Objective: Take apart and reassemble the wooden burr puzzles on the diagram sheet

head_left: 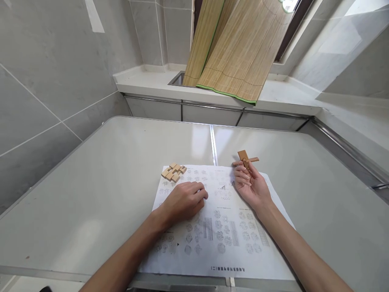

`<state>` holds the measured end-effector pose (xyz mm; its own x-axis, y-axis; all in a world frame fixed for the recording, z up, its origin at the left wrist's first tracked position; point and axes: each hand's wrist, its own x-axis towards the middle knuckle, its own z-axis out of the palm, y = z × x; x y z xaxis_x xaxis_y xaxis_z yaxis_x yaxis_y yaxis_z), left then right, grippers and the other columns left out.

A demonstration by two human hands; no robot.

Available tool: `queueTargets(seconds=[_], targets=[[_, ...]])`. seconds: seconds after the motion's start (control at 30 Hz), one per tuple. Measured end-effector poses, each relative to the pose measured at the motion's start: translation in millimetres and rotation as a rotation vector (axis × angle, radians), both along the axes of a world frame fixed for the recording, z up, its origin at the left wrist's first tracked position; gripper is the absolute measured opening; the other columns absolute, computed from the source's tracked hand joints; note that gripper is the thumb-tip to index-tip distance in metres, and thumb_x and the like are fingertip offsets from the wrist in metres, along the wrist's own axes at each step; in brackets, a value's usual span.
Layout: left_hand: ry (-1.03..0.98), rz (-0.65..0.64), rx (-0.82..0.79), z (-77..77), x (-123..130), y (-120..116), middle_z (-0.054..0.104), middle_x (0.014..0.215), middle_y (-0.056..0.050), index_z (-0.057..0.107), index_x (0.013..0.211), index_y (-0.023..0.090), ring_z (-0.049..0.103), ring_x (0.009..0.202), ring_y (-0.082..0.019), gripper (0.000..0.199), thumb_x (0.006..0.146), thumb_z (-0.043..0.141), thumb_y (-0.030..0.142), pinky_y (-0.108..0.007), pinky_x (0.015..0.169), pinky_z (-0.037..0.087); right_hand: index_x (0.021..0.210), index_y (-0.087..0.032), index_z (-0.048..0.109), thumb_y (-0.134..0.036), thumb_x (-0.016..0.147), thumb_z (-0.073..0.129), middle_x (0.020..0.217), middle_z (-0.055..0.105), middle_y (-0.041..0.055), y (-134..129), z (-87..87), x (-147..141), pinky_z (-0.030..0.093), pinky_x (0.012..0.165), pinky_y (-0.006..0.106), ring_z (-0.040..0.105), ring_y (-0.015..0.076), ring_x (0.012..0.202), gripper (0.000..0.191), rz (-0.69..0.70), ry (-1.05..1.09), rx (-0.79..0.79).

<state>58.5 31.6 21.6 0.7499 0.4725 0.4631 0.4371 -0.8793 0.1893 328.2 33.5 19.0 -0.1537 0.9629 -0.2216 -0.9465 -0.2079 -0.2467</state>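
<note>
Fingers of my right hand (pixel 251 184) are closed round a few brown wooden puzzle pieces (pixel 244 156), near the paper's far right corner. The pieces stick out at different angles above the fingertips, and the fingers partly cover them. My left hand (pixel 187 198) rests back-up on the printed sheet (pixel 225 247), its fingers curled in; I see nothing in it, though its palm is hidden. Just beyond it, a lighter wooden block puzzle (pixel 174 172) lies on the sheet's far left corner. Small line drawings of puzzle shapes cover the sheet.
The sheet lies on a pale glossy table (pixel 91 194) with a metal seam (pixel 214 145) down its middle. Behind stands a white ledge (pixel 146 83) with a bamboo mat (pixel 237 52) hanging over its edge. Grey tiled walls (pixel 60 73) close in the sides.
</note>
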Motion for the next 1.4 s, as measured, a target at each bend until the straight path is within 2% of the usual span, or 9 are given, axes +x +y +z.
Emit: queueTargets(seconds=[0.2, 0.47, 0.63, 0.7, 0.8, 0.9, 1.03, 1.13, 1.4], targets=[[0.019, -0.002, 0.004, 1.4, 0, -1, 0.070, 0.083, -0.003, 0.067, 0.085, 0.016, 0.061, 0.068, -0.015, 0.025, 0.090, 0.046, 0.004, -0.029, 0.061, 0.047, 0.103, -0.023, 0.054, -0.014, 0.107, 0.055, 0.071, 0.053, -0.0065, -1, -0.3, -3, 0.048, 0.041, 0.015, 0.051, 0.0068, 0.049, 0.010, 0.025, -0.020, 0.007], [-0.037, 0.020, -0.067, 2.8, 1, -3, 0.073, 0.086, -0.004, 0.068, 0.089, 0.017, 0.064, 0.073, -0.017, 0.026, 0.092, 0.046, 0.003, -0.031, 0.065, 0.049, 0.084, -0.021, 0.056, -0.025, 0.104, 0.066, 0.062, 0.044, -0.0069, -9, 7.3, -15, 0.045, 0.042, 0.016, 0.039, 0.0089, 0.047, 0.022, 0.163, -0.298, 0.151], [-0.278, 0.158, -0.507, 13.5, 8, -7, 0.072, 0.092, -0.004, 0.066, 0.108, 0.020, 0.066, 0.077, -0.017, 0.012, 0.098, 0.061, 0.025, -0.031, 0.069, 0.053, 0.066, -0.021, 0.049, -0.033, 0.102, 0.064, 0.052, 0.036, -0.0073, -17, 6.3, -17, 0.037, 0.040, 0.017, 0.026, 0.0089, 0.044, 0.041, 0.359, -0.390, 0.252], [-0.407, 0.185, -0.743, 15.9, 10, -8, 0.073, 0.104, -0.006, 0.062, 0.118, 0.021, 0.068, 0.084, -0.018, 0.028, 0.097, 0.069, 0.038, -0.031, 0.072, 0.057, 0.061, -0.021, 0.046, -0.036, 0.101, 0.063, 0.049, 0.033, -0.0075, -20, 4.9, -18, 0.031, 0.037, 0.018, 0.023, 0.0085, 0.042, 0.045, 0.455, -0.409, 0.299], [-0.565, 0.120, -0.993, 15.0, 10, -6, 0.067, 0.133, -0.015, 0.054, 0.136, 0.022, 0.071, 0.111, -0.024, 0.054, 0.093, 0.075, 0.047, -0.039, 0.092, 0.060, 0.057, -0.023, 0.042, -0.041, 0.098, 0.062, 0.045, 0.033, -0.0075, -24, 3.5, -19, 0.024, 0.035, 0.020, 0.022, 0.0072, 0.037, 0.049, 0.606, -0.446, 0.375], [-0.621, -0.037, -1.176, 15.0, 9, -4, 0.060, 0.149, -0.019, 0.050, 0.145, 0.024, 0.064, 0.133, -0.031, 0.072, 0.089, 0.079, 0.058, -0.049, 0.111, 0.053, 0.055, -0.023, 0.040, -0.046, 0.094, 0.064, 0.042, 0.033, -0.0074, -27, 2.5, -24, 0.020, 0.033, 0.021, 0.023, 0.0064, 0.032, 0.051, 0.726, -0.476, 0.437], [-0.622, -0.259, -1.344, 23.1, 8, -4, 0.063, 0.147, -0.017, 0.067, 0.120, 0.023, 0.063, 0.134, -0.037, 0.063, 0.082, 0.078, 0.073, -0.055, 0.114, 0.050, 0.051, -0.023, 0.042, -0.050, 0.091, 0.066, 0.038, 0.036, -0.0063, -30, -0.7, -30, 0.019, 0.031, 0.022, 0.025, 0.0067, 0.029, 0.054, 0.857, -0.445, 0.512], [-0.615, -0.348, -1.419, 27.4, 8, -4, 0.065, 0.144, -0.016, 0.071, 0.105, 0.022, 0.062, 0.136, -0.039, 0.060, 0.077, 0.082, 0.073, -0.056, 0.113, 0.049, 0.053, -0.022, 0.047, -0.047, 0.094, 0.067, 0.040, 0.038, -0.0064, -32, -3.1, -32, 0.022, 0.032, 0.021, 0.028, 0.0067, 0.030, 0.051, 0.904, -0.415, 0.552], [-0.675, -0.330, -1.406, 23.3, 6, -2, 0.063, 0.148, -0.016, 0.074, 0.112, 0.023, 0.057, 0.142, -0.038, 0.060, 0.075, 0.087, 0.067, -0.056, 0.119, 0.045, 0.065, -0.019, 0.057, -0.047, 0.101, 0.061, 0.047, 0.045, -0.0052, -33, 3.7, -32, 0.030, 0.039, 0.022, 0.034, 0.0077, 0.036, 0.046, 0.839, -0.491, 0.564]])
